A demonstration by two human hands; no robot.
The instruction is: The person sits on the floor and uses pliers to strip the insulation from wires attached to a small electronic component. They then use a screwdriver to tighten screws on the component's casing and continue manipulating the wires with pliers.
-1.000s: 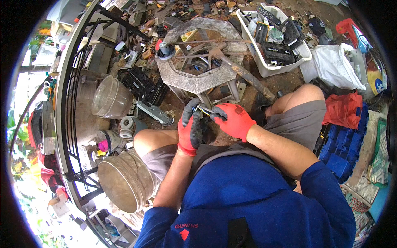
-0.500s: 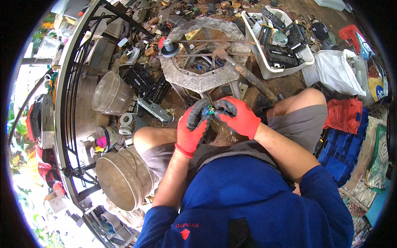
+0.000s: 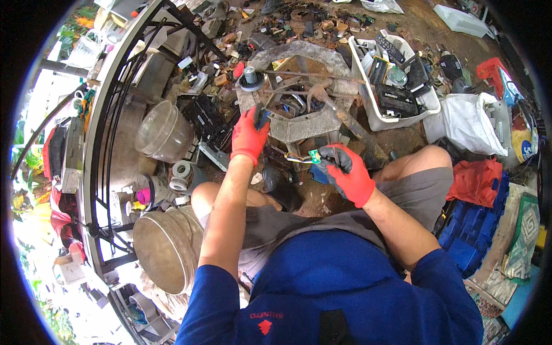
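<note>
I wear red gloves with dark grey fingers. Between the fingertips of my right hand [image 3: 349, 175] is a small green circuit board [image 3: 314, 156], from which thin wires trail to the left. My left hand [image 3: 251, 133] is at the near left edge of a worn, octagonal metal frame [image 3: 296, 130]. Its fingers are bent around something small and dark with a bluish tint, too hidden to name. A spool-like part with a metal cylinder [image 3: 249, 76] rests on the frame's left corner, beyond that hand. A rusty hammer [image 3: 345, 117] lies across the frame's right side.
A white bin [image 3: 397, 122] of black electronic parts stands right of the frame, beside a white sack [image 3: 468, 123]. On the left are a clear tub [image 3: 164, 131], black plastic casings [image 3: 204, 121] and a dirty bucket [image 3: 164, 253]. Scrap covers the far ground.
My hands have come apart. The left moved forward to the frame's edge; the right drew slightly right and nearer with the circuit board, whose wires now show.
</note>
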